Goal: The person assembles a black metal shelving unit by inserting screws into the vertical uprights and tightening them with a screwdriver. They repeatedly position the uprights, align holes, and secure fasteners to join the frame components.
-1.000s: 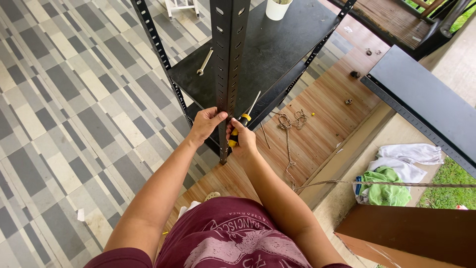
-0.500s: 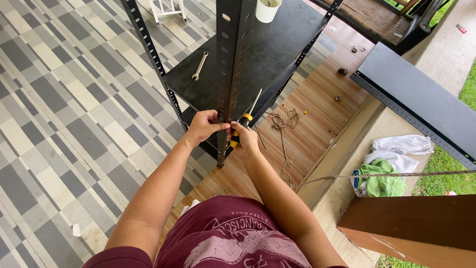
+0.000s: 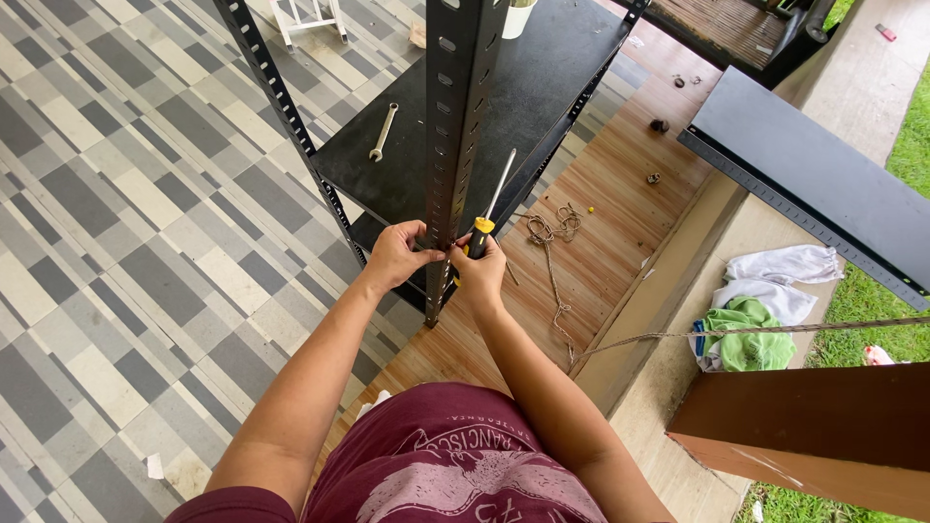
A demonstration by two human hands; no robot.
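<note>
A black slotted metal post (image 3: 458,116) of a shelving rack stands upright in front of me. My left hand (image 3: 394,256) pinches the post's left edge near its lower part. On the other side of the post, my right hand (image 3: 479,271) holds a screwdriver (image 3: 489,210) with a yellow and black handle; its shaft points up and away along the post. A black shelf (image 3: 523,87) sits behind the post, with a silver wrench (image 3: 383,132) lying on it.
A second slotted post (image 3: 281,107) rises at the left. A loose black shelf panel (image 3: 814,184) lies at right on a concrete ledge. Cord (image 3: 552,242), small hardware (image 3: 659,126), rags (image 3: 756,320), a white cup (image 3: 518,16) and a brown board (image 3: 823,436) are nearby.
Both hands have stayed at the post; my view has shifted slightly, so the hands and the screwdriver sit a little higher in the picture.
</note>
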